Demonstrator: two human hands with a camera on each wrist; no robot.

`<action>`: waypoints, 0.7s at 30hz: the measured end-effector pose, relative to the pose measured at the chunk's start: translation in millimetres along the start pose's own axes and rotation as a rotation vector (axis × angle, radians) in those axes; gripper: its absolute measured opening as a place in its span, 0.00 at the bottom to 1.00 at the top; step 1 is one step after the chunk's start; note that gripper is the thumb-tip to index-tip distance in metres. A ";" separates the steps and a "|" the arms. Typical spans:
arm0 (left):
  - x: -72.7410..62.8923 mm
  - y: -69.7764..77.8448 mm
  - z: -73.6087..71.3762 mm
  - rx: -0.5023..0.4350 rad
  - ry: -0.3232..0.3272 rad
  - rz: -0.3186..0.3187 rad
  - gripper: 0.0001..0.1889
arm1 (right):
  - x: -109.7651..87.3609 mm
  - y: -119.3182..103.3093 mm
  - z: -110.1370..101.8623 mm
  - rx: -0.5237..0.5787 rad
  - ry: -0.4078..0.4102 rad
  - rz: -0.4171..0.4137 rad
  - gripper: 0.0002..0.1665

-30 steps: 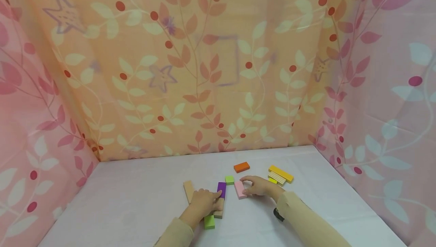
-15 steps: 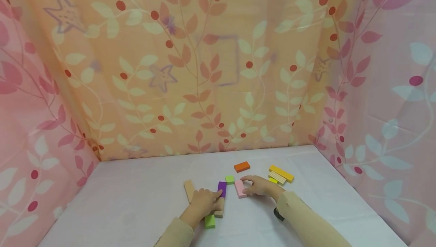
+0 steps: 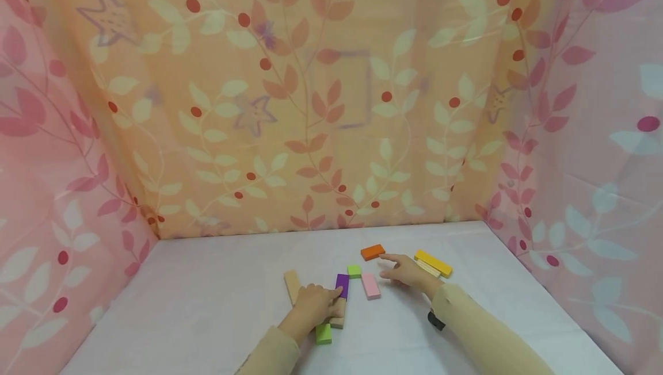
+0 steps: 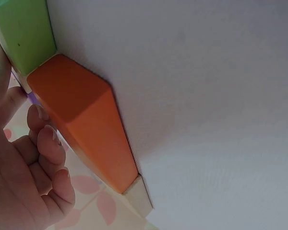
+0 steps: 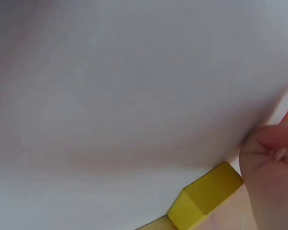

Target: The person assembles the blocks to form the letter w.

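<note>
In the head view my left hand [image 3: 313, 305] lies over a row of wooden blocks, its index fingertip on the purple block [image 3: 342, 286]. The left wrist view shows its other fingers loosely bent beside an orange block [image 4: 91, 120], hidden from the head camera, and a green block [image 4: 26, 36]. My right hand [image 3: 406, 271] reaches over the table, fingertips at the right end of another orange block [image 3: 373, 252]. The pink block [image 3: 370, 286] lies left of and below that hand. A light green block [image 3: 354, 271] sits between the purple and pink ones.
To the right lie a long yellow block [image 3: 433, 263] and a pale ridged block [image 3: 429, 270]. A bright yellow block [image 5: 213, 187] shows near the right wrist. A plain wooden block [image 3: 292, 287] lies left of the row. Patterned curtains [image 3: 311, 104] enclose the white table [image 3: 217, 306].
My right hand has left the pink block and moved up toward the orange block at the back. The left hand keeps its place on the row. The head view has shifted slightly.
</note>
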State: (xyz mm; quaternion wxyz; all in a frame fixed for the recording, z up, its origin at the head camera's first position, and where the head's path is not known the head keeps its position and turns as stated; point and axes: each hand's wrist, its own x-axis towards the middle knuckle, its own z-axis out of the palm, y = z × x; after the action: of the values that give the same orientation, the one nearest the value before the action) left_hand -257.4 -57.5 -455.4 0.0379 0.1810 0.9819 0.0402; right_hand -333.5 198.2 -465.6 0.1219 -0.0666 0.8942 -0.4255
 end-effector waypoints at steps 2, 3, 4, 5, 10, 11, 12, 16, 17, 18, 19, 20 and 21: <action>-0.2 1.0 -0.5 0.006 0.001 0.001 0.27 | 8.3 3.0 -1.3 -0.003 0.062 0.022 0.35; 0.2 1.5 -0.4 0.008 -0.003 -0.001 0.27 | 12.8 4.3 -1.7 0.003 0.083 0.038 0.36; 0.3 2.1 -0.5 0.011 -0.005 -0.001 0.28 | 17.0 5.4 -2.4 0.000 0.100 0.042 0.36; 0.4 2.6 -0.4 0.012 -0.006 -0.001 0.28 | 20.8 5.8 -2.7 0.009 0.113 0.049 0.37; 2.7 2.0 2.7 0.003 -0.018 -0.006 0.28 | 36.7 5.7 -1.9 0.034 0.145 0.078 0.39; 3.2 1.5 3.8 -0.001 -0.022 -0.008 0.28 | 39.2 5.6 -1.4 0.040 0.144 0.088 0.40; 3.1 0.9 4.7 -0.004 -0.022 -0.008 0.28 | 41.7 5.4 -0.9 0.038 0.143 0.094 0.40; 3.2 -1.5 6.0 -0.008 -0.016 -0.011 0.28 | 48.3 1.0 -0.9 0.039 0.106 0.132 0.42; 3.2 -1.7 5.6 -0.007 -0.014 -0.011 0.28 | 49.2 -0.7 -1.5 0.025 0.096 0.133 0.42; 3.1 -1.8 5.0 -0.009 -0.012 -0.010 0.28 | 50.3 -2.1 -2.2 0.017 0.087 0.136 0.42; 2.9 -1.8 4.1 -0.009 -0.010 -0.011 0.28 | 51.2 -3.8 -3.3 0.009 0.074 0.142 0.42; 2.6 -1.7 3.3 -0.007 -0.007 -0.010 0.28 | 51.9 -5.2 -4.5 -0.008 0.065 0.142 0.42; 2.4 -1.5 2.7 -0.005 -0.006 -0.010 0.28 | 53.1 -6.1 -5.6 -0.028 0.055 0.140 0.42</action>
State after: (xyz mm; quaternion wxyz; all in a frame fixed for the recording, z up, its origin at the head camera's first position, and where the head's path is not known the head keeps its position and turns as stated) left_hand -259.9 -57.8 -458.4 0.0414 0.1763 0.9826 0.0420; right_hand -386.0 186.7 -466.0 0.1259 0.0059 0.9055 -0.4053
